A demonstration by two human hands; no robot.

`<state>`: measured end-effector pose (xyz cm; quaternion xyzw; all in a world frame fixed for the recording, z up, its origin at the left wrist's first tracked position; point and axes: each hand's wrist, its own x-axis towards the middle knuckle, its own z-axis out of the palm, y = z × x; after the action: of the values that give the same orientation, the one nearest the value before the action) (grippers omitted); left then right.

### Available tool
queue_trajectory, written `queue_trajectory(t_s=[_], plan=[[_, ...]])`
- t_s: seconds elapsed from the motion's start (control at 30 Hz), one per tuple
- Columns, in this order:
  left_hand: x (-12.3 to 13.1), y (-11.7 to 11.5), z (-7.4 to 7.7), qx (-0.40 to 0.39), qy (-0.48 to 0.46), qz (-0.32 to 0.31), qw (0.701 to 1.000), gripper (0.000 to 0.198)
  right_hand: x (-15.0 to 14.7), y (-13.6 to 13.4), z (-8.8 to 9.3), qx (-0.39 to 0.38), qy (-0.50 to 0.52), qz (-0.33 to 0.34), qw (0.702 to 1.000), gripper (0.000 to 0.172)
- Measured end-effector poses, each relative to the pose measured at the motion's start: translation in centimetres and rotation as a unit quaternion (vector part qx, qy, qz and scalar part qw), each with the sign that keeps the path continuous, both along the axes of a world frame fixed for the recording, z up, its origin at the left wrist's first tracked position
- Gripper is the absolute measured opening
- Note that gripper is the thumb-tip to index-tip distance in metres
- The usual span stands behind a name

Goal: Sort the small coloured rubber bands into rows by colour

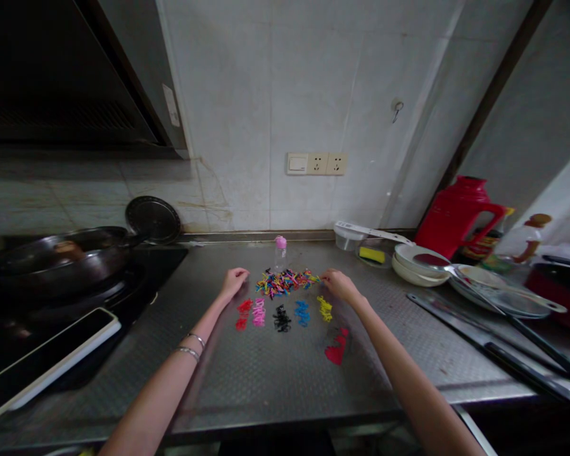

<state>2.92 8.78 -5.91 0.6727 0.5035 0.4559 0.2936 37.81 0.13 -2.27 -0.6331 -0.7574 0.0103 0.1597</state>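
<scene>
A mixed pile of small coloured pieces (285, 283), which look like rubber hair bands, lies on the steel counter (247, 392). Nearer me sit separate heaps: red (243, 314), pink (258, 312), black (282, 318), blue (302, 313) and yellow (325, 309). My left hand (234, 282), fingers curled together, rests left of the pile; anything in it is hidden. At the pile's right end, my right hand (339, 284) has its fingertips pinched beside a few pieces, and what they hold is too small to make out. Behind the pile stands a small clear bottle (280, 253) with a pink cap.
Red cut-out shapes (336, 349) lie near my right forearm. To the left are a pan (61, 263) on the stove and a white-edged phone-like object (52, 364). Bowls (420, 266), a knife (489, 345), a yellow sponge (372, 255) and a red thermos (456, 215) occupy the right.
</scene>
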Motion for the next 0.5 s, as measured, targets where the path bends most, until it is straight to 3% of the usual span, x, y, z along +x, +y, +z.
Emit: queue_trajectory(t_s=[0.13,0.27,0.5], plan=[[0.0,0.1,0.0,-0.004,0.003,0.003,1.000,0.025,-0.2,0.1,0.2,0.049,0.095,0.017,0.994,0.025],[0.0,0.0,0.0,-0.007,0.003,0.004,1.000,0.026,-2.2,-0.8,0.1,0.066,0.180,0.060,0.980,0.027],[0.0,-0.3,0.4,-0.003,0.001,0.002,1.000,0.026,-6.3,-4.0,0.0,-0.020,0.254,0.166,0.953,0.034]])
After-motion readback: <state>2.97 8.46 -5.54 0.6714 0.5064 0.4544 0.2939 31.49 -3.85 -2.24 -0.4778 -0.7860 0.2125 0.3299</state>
